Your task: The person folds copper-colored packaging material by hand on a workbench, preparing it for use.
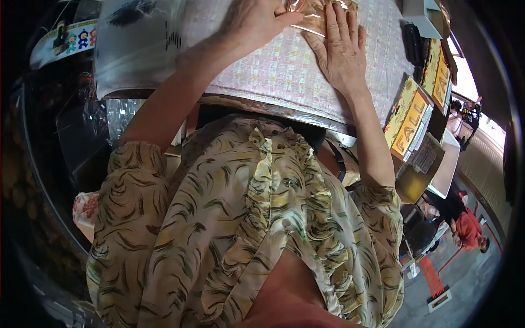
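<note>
A shiny copper-coloured plastic packet lies flat on the table at the top of the view, partly cut off by the upper edge. My right hand rests on it palm down, its fingers stretched out and slightly apart. On the packet's left side, my left hand is closed, with the thumb pressed at the edge of the film. The tips of its other fingers are hidden. Beneath both hands is a pale checked tablecloth.
Clear plastic sheeting covers the table's left part. Along the right edge stand yellow printed packages, a black object and a white box. The worn wooden table edge runs before my body. A person in red is farther right.
</note>
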The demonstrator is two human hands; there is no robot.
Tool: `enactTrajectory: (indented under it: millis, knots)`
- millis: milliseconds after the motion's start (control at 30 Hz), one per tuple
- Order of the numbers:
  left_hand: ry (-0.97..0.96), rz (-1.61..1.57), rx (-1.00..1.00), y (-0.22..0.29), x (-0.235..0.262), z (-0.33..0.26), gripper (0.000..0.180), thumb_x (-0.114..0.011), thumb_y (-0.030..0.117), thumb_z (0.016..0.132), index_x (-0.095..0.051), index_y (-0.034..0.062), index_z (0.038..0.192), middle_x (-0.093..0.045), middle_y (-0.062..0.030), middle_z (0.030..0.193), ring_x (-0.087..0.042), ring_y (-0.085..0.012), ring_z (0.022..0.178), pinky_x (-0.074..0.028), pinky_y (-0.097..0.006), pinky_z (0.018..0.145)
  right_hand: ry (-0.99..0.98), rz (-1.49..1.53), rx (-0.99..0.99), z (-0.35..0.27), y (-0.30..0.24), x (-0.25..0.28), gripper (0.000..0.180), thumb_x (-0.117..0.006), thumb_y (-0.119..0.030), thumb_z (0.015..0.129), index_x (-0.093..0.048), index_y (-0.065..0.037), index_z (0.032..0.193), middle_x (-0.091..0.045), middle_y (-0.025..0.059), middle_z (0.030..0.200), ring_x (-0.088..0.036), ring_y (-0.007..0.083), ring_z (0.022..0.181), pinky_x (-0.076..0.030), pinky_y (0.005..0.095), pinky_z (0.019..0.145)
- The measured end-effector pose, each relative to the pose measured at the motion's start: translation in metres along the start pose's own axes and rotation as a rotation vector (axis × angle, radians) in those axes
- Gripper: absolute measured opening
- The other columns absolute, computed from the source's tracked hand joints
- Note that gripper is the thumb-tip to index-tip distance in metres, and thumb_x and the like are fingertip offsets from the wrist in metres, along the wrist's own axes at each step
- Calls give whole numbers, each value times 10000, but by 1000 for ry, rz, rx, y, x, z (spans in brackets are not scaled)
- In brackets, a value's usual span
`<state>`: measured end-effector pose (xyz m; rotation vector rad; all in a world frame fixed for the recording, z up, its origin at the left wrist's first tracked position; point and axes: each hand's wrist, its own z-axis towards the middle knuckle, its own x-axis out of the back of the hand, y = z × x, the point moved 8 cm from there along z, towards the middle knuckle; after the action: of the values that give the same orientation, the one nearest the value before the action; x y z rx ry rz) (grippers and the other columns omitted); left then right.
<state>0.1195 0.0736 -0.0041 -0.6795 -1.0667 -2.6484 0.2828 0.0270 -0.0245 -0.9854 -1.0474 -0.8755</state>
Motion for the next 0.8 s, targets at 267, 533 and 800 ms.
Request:
enactTrajectory:
  millis: [267, 533, 800]
  knots:
    - [-98, 225, 225, -3, 1, 3, 400, -763, 217, 882, -684, 49, 1236, -574, -181, 1401, -575, -341, 1235, -464, -482, 1009, 162, -141, 54, -4, 10, -12, 820, -533, -608, 995, -399, -18, 1549, -396, 208, 1596, -357, 453, 1466, -274, 616, 1180]
    - [-438, 584, -81, 11, -38, 11, 617, -507, 415, 1020, -450, 75, 1531, -362, -143, 1637, -355, -321, 1483, -164, -653, 1193, 163, -95, 21, -6, 13, -15, 774, -527, -552, 1025, -342, -58, 1591, -378, 172, 1620, -327, 406, 1503, -249, 588, 1207]
    - [-411, 720, -152, 3, -46, 2, 529, -556, 369, 1035, -530, 87, 1482, -400, -83, 1618, -409, -272, 1465, -260, -572, 1191, 130, -69, -50, -3, 18, -14, 789, -462, -561, 1046, -339, 12, 1575, -351, 215, 1626, -285, 401, 1529, -226, 571, 1222]
